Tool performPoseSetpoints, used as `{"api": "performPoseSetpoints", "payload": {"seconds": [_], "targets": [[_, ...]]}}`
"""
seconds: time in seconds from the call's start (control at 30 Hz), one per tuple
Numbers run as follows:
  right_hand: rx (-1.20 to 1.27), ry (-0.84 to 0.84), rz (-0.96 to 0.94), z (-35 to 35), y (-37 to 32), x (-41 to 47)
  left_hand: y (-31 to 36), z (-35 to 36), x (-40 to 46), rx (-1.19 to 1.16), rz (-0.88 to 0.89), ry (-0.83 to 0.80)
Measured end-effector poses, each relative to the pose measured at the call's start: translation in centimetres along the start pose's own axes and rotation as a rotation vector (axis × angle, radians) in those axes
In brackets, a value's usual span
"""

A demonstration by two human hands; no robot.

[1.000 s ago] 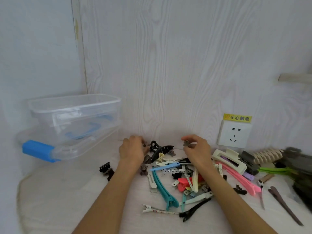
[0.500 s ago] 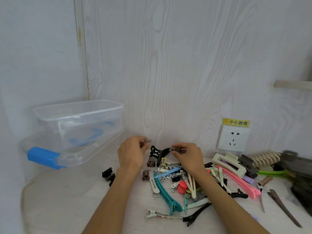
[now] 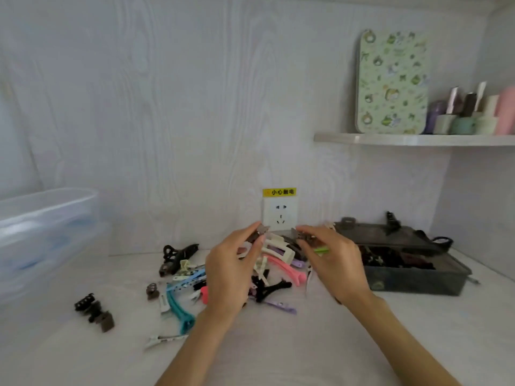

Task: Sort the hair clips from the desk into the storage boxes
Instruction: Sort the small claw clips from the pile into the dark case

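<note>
A heap of mixed hair clips lies on the white desk, among them a teal one, a pink one and black claw clips. Above the heap my left hand pinches a small brown clip between thumb and fingers. My right hand pinches another small brown clip close beside it. A dark storage box with dark clips inside stands at the right. Stacked clear storage boxes stand at the far left.
A wall socket with a yellow label sits behind my hands. A shelf at upper right carries a green patterned tin and several small bottles. Small dark clips lie apart at the left front of the desk.
Both hands rose off the heap and shifted right, each holding a small clip. The view swung right, bringing the dark box and shelf into sight.
</note>
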State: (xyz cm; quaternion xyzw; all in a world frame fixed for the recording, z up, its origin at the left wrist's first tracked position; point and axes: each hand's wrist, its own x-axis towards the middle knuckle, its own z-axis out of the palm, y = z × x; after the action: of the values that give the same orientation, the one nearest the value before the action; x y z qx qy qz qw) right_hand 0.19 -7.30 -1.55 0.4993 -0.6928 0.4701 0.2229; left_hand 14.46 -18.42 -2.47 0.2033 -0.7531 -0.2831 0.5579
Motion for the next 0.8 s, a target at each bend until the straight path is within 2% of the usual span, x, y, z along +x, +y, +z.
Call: {"api": "performPoseSetpoints", "payload": {"seconds": [0.1, 0.2, 0.3, 0.4, 0.53, 0.7, 0.8], "targets": [[-0.22, 0.159, 0.0, -5.5, 4.4, -1.5, 2.9, 5.5, -1.3, -0.086, 0.007, -0.084], [-0.281, 0.263, 0.163, -8.8, 8.0, -2.8, 5.7, 11.0, -2.8, -0.213, 0.062, -0.17], [-0.215, 0.271, 0.371, -9.3, 10.1, -3.5, 7.1, 15.6, -3.9, -0.103, 0.127, -0.2], [-0.279, 0.195, 0.387, -8.3, 10.5, -3.5, 7.0, 18.5, -4.1, 0.027, 0.13, -0.288], [-0.382, 0.103, 0.388, -7.5, 10.5, -3.6, 5.4, 18.7, -3.9, 0.255, 0.237, -0.388], [-0.324, 0.186, 0.318, -7.9, 10.0, -3.5, 5.3, 15.9, -3.7, 0.268, 0.197, -0.38], [-0.319, 0.23, 0.235, -8.1, 9.2, -3.5, 4.4, 11.6, -2.9, 0.314, 0.221, -0.383]]}}
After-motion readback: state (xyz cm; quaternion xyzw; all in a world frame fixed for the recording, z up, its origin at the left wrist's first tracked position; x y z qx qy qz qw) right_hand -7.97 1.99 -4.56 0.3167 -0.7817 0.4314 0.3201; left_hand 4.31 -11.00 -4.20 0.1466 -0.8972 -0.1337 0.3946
